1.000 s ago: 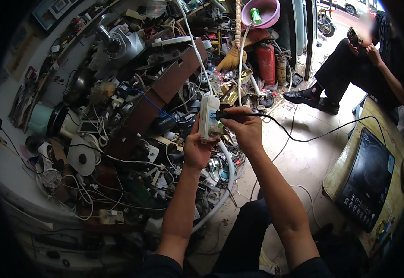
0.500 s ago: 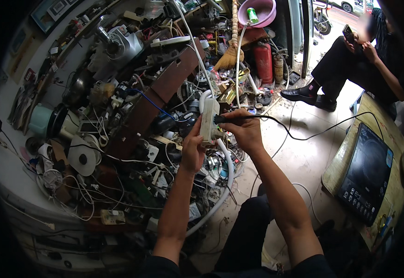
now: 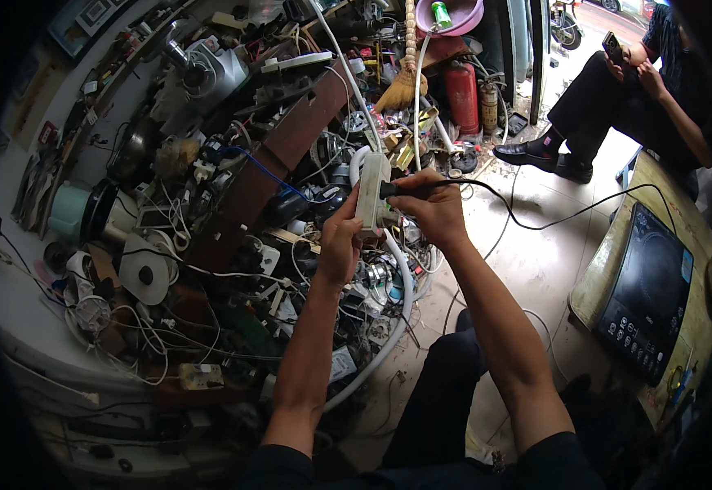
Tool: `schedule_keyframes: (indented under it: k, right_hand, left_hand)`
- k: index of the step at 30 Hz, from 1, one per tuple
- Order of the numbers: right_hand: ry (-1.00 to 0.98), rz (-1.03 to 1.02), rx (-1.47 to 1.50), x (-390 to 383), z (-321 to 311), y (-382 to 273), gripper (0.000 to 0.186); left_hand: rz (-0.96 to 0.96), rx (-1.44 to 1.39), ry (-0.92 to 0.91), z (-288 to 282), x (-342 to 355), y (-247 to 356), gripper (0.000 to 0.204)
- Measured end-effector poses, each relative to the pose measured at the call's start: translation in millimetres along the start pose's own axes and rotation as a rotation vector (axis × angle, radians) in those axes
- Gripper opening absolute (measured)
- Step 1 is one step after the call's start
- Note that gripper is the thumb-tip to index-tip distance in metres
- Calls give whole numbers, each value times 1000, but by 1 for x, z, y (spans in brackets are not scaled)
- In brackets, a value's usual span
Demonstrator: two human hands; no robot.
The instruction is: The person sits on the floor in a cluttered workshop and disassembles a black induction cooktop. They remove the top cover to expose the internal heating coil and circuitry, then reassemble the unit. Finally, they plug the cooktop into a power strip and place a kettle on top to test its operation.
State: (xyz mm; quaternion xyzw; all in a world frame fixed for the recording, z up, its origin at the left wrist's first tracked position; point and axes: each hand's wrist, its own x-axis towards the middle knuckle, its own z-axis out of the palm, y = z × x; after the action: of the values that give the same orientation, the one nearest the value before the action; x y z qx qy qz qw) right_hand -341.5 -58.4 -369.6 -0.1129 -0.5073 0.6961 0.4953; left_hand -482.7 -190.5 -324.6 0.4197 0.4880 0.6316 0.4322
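Observation:
My left hand (image 3: 341, 242) grips a pale power strip (image 3: 369, 196) by its lower part and holds it tilted upright. On the strip's right side, my right hand (image 3: 431, 211) has its fingers closed round a black plug (image 3: 387, 189) that meets the socket face. Whether the prongs are fully in is hidden. A black cord (image 3: 527, 243) runs from the plug across to the black induction cooker (image 3: 648, 294) on the table at right. A thick white cable (image 3: 401, 327) bends down from the strip's lower end.
Heaped appliances, wires and parts cover the left side, with a brown board (image 3: 291, 155) among them. A red fire extinguisher (image 3: 460, 98), a broom (image 3: 403, 86) and a pink basin (image 3: 452, 18) stand beyond. A seated person (image 3: 650, 90) holds a phone beside the wooden table (image 3: 609, 282).
The view has shifted slightly. Both hands and the power strip have turned a little, and the plug stays against the socket face in my right hand.

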Motion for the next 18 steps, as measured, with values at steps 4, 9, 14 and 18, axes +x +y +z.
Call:
schedule_keyframes:
  k: [4, 9, 14, 18]
  right_hand:
    - [-28, -9, 2, 2, 10, 6, 29]
    - [149, 57, -251, -11, -32, 28, 44]
    - [-65, 350, -573, -183, -49, -59, 43]
    - [-280, 320, -674, -290, -136, -217, 27]
  left_hand:
    - [-5, -64, 25, -12, 0, -3, 76]
    - [4, -245, 76, -2, 47, -37, 67]
    - [47, -282, 147, -144, 80, -132, 37]
    - [-6, -131, 323, -180, 119, -153, 34]
